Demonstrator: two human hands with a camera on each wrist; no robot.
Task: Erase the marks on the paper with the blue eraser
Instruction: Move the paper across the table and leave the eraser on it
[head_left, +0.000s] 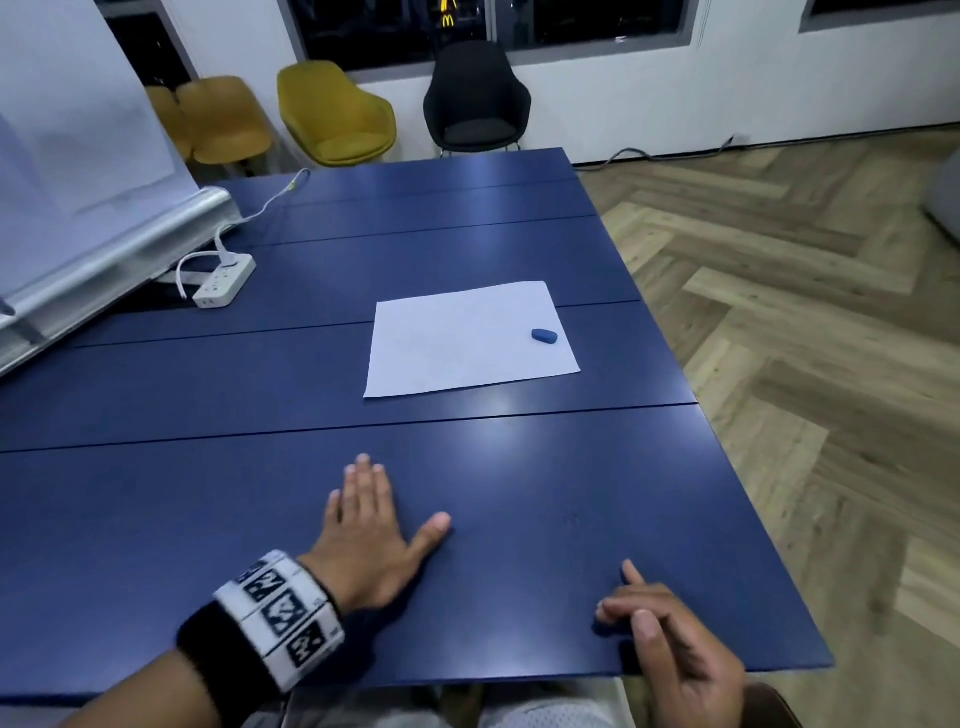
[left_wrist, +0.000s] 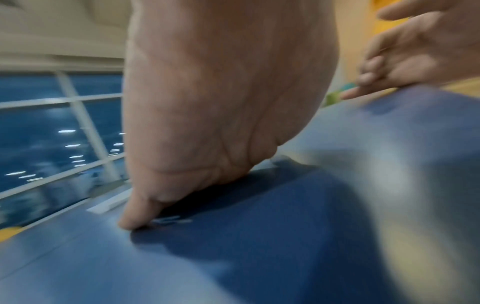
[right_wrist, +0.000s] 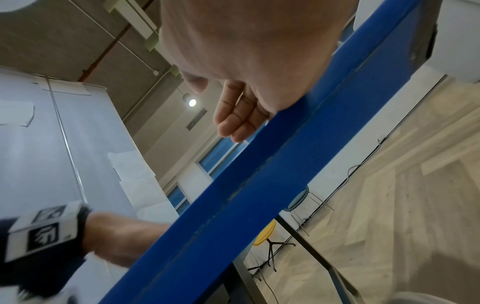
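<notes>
A white sheet of paper (head_left: 470, 340) lies on the dark blue table (head_left: 260, 519), past the middle. The blue eraser (head_left: 544, 336) sits on the sheet near its right edge. Any marks on the paper are too faint to make out. My left hand (head_left: 371, 525) lies flat on the table well short of the paper, fingers straight and thumb spread. My right hand (head_left: 670, 629) rests at the near table edge with its fingers loosely curled, index tip on the surface, holding nothing. In the wrist views the left hand (left_wrist: 207, 123) and right hand (right_wrist: 239, 61) fill the frame.
A white power strip (head_left: 224, 280) with a cable lies at the table's left, beside a tilted whiteboard (head_left: 78, 156). Yellow chairs (head_left: 332, 111) and a black chair (head_left: 475, 98) stand beyond the far edge. Wooden floor (head_left: 805, 312) runs along the right.
</notes>
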